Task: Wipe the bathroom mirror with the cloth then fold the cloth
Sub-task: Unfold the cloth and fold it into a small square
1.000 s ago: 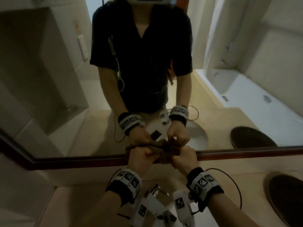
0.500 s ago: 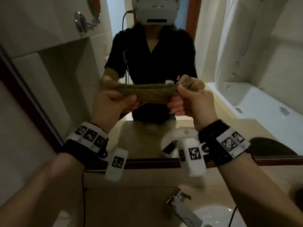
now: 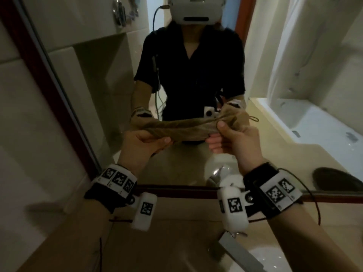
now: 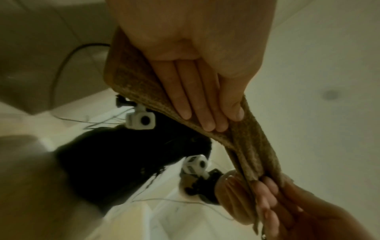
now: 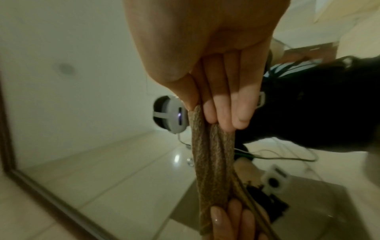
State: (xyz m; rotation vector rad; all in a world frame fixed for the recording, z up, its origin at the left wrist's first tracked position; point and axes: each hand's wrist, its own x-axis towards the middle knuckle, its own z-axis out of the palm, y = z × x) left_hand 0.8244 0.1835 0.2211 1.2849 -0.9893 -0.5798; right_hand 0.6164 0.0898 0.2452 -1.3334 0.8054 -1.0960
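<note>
Head view shows the cloth (image 3: 177, 128) pulled out into a bunched brown band in the air in front of the mirror (image 3: 102, 79), held level between both hands. The left hand (image 3: 141, 143) has its grip closed on one end, thumb on top and fingers laid flat along the underside, as the left wrist view shows (image 4: 195, 97). The right hand (image 3: 233, 139) has the other end pinched between thumb and curled fingers, with a gathered wad of fabric and a small hanging loop sticking out past the grip.

By my reading this sits at the start of the wiping step, or between wiping and folding; the pictures alone do not settle which. The band is ropey and gathered rather than flat. For wiping, the next move calls for bunching it into one palm and pressing it to the glass. For folding, it calls for shaking it open so that the edges and corners can be found and matched. Being a soft weave, it will sag wherever it is not held.

Below the mirror's dark wooden frame (image 3: 176, 190) lies a pale stone desk (image 3: 157, 242) with a white basin and a metal tap (image 3: 237, 250) below the right hand. To the right of the mirror's lower edge sits a dark round dish (image 3: 341, 180). Reflected in the glass are a white bathtub, pale tiled walls and the person in a dark top.
</note>
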